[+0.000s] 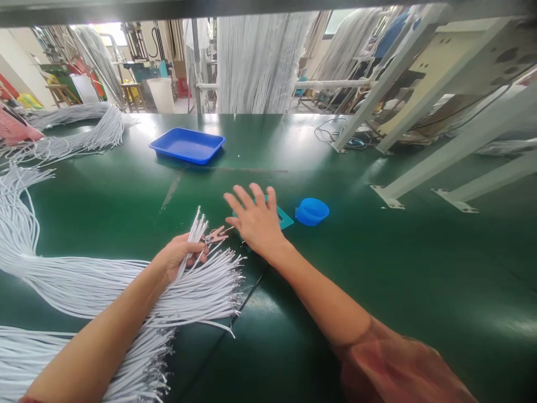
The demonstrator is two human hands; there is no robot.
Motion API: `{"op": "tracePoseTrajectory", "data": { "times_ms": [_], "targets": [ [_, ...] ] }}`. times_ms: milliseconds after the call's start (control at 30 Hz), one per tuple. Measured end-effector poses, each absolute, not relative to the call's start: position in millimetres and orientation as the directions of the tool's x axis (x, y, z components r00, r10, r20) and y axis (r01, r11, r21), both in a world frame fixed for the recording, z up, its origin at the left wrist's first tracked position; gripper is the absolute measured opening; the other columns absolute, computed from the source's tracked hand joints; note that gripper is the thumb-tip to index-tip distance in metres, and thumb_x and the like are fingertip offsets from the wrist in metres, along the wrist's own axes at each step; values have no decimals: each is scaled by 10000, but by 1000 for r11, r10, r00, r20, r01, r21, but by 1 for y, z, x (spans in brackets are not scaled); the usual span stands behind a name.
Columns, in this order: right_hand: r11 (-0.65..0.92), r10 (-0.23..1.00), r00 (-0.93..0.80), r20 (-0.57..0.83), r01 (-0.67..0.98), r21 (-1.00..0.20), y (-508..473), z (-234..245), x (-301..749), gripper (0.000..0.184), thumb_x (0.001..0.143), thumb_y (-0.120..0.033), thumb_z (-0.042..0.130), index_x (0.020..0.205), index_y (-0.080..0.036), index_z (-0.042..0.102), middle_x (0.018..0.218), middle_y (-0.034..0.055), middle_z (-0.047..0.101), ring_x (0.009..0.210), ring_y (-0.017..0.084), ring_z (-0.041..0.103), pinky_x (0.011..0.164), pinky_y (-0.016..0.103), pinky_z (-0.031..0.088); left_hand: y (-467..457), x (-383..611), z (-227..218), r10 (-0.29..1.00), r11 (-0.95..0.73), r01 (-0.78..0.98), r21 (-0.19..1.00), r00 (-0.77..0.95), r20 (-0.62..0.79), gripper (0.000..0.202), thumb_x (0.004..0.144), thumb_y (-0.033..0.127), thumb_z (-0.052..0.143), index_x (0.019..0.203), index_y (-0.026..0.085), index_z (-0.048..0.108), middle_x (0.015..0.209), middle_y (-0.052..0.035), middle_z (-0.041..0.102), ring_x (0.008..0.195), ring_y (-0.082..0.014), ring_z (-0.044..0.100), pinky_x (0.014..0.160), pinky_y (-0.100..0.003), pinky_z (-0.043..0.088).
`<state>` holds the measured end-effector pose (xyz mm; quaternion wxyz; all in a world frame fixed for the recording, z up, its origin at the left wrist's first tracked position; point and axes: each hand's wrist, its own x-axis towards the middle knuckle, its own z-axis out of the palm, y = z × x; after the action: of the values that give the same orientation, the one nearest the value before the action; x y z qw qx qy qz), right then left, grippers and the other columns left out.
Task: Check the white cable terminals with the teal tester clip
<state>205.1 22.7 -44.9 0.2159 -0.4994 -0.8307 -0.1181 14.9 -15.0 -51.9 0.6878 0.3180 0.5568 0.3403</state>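
Note:
My left hand [180, 254] is closed around a small bunch of white cords [197, 226], their tips pointing up and away. By its fingertips is a pink clip [216, 235], shaped like a clothes peg; whether the fingers grip it I cannot tell. Beneath this hand spreads a large bundle of white cords [201, 291] with metallic-looking tips at the right end. My right hand [258, 224] has its fingers spread, over a teal flat piece [286, 219] that it mostly hides. A short thin rod shows between the clip and my right thumb.
Right of my right hand stands a small blue round cup [312, 211]. A blue tray [187, 145] lies further back on the green table [398, 280]. More cords [138, 369] lie front left and back left. White metal legs [403, 173] stand at the right; cords hang behind the table.

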Motion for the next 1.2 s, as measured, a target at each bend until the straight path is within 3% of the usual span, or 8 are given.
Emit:
{"op": "tracePoseTrajectory", "data": {
  "times_ms": [133,400,533,700,900,1000,1100,1200],
  "targets": [
    [338,865,-282,414,939,-66,28,-54,208,465,876,-412,374,1304,-228,380,1338,86,406,1229,344,246,973,564,168,-16,14,-49,819,572,-153,806,161,-551,150,594,87,662,707,96,563,561,-35,585,413,-51,479,320,-117,243],
    [350,872,-259,415,923,-160,28,-53,209,442,882,-382,369,1294,-224,395,1298,78,448,1206,320,278,973,502,230,-22,3,-49,843,537,-263,801,170,-510,292,644,89,666,912,128,556,621,-14,567,480,-76,517,334,-119,279],
    [419,843,-273,463,874,-248,29,-50,208,375,876,-327,402,1214,-192,493,1204,97,524,1151,289,343,968,460,261,-28,0,-44,869,494,-280,823,207,-450,323,666,114,673,979,112,591,618,3,541,437,-32,423,349,-117,284],
    [559,818,-310,485,626,-544,17,-32,199,222,849,-201,451,960,-165,641,920,71,642,924,187,500,862,320,385,-33,2,-38,894,435,-208,876,215,-393,223,673,192,690,870,100,644,649,-9,535,459,-28,372,370,-124,273],
    [340,903,-370,219,303,-890,-6,-24,182,155,725,-296,619,785,-164,673,742,14,636,658,108,545,609,217,415,-39,6,-35,919,354,-172,919,243,-309,208,717,285,648,808,100,672,663,-25,523,532,-62,390,401,-150,277],
    [201,935,-329,133,183,-962,-8,-34,175,199,684,-338,644,716,-142,661,681,14,628,623,111,544,568,214,407,-40,7,-39,930,340,-166,926,205,-305,191,706,287,660,754,102,670,632,-20,528,550,-70,418,479,-169,339],
    [114,953,-292,80,100,-988,-7,-44,172,242,656,-371,656,693,-132,649,643,14,619,592,112,533,544,219,398,-38,8,-42,955,296,-205,933,34,-296,211,686,307,675,788,122,683,672,-25,568,599,-81,465,551,-185,373],
    [77,953,-296,72,7,-997,-7,-46,170,239,623,-362,681,686,-135,643,645,8,612,592,106,526,560,223,405,-38,9,-42,972,223,-133,966,-38,-230,242,648,309,705,804,124,690,619,-8,561,547,-67,435,502,-178,335]
  ]
}}
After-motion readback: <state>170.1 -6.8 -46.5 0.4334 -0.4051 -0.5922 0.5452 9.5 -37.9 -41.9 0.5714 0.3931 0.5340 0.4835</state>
